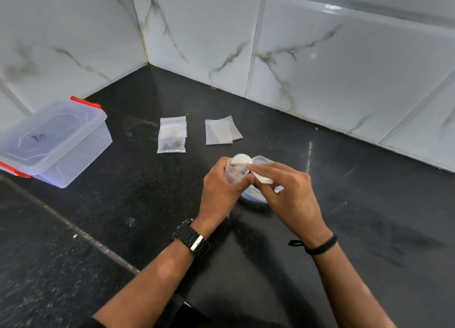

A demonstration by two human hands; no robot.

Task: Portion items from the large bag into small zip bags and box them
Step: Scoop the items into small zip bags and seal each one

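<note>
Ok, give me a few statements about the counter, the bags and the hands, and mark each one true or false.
1. The storage box has its lid on. True.
2. The filled zip bags lie right of the empty zip bags. False: the filled ones lie to the left.
3. The left hand grips a small clear container. True.
4. The right hand rests flat on the counter. False: it is raised, pinching a small clear bag.
5. The storage box has blue clips. False: they are red.
</note>
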